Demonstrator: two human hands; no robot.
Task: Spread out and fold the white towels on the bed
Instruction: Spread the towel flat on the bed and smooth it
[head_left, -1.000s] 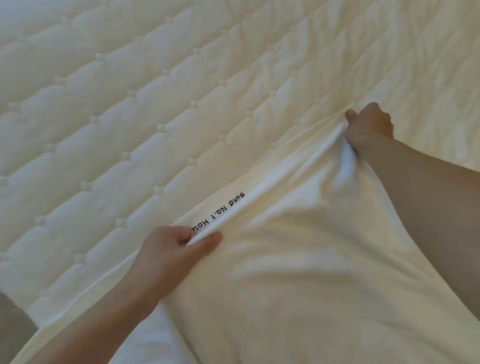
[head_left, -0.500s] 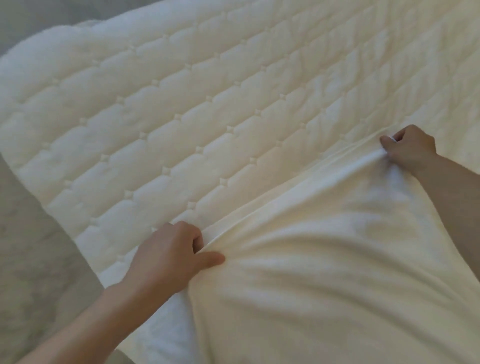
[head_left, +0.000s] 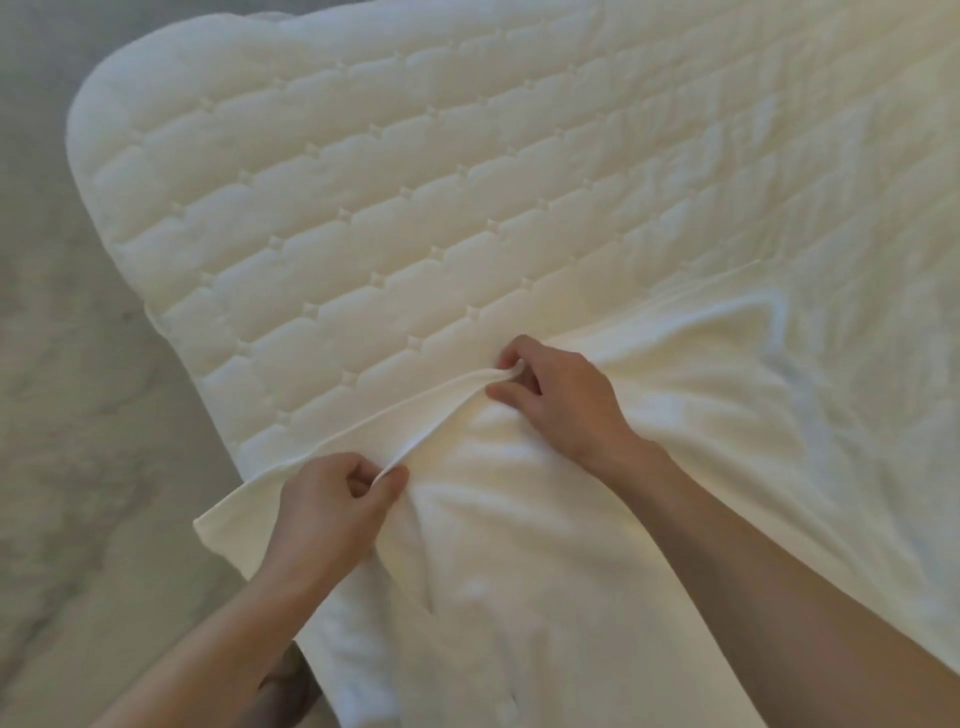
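At the near edge of the bed (head_left: 467, 171), by its near-left corner, the white towel (head_left: 597, 519) lies rumpled across the quilted cover, its left end hanging past the mattress side over the pale floor (head_left: 62, 415). Left hand (head_left: 332, 504): thumb and curled fingers pinch the towel's far hem. Right hand (head_left: 561, 395), a little farther in along the same hem, pinches it likewise; the strip between the two grips rides up in a small ridge.

Risks, as judged: the hands sit close together, so pulling from here may tighten only the short span and leave the body creased. The overhanging end could drag the cloth off the corner if either pinch slackens. Farther right, a loose flap of towel (head_left: 753, 322) lies bunched, well apart from both hands; folding now would likely trap those wrinkles.
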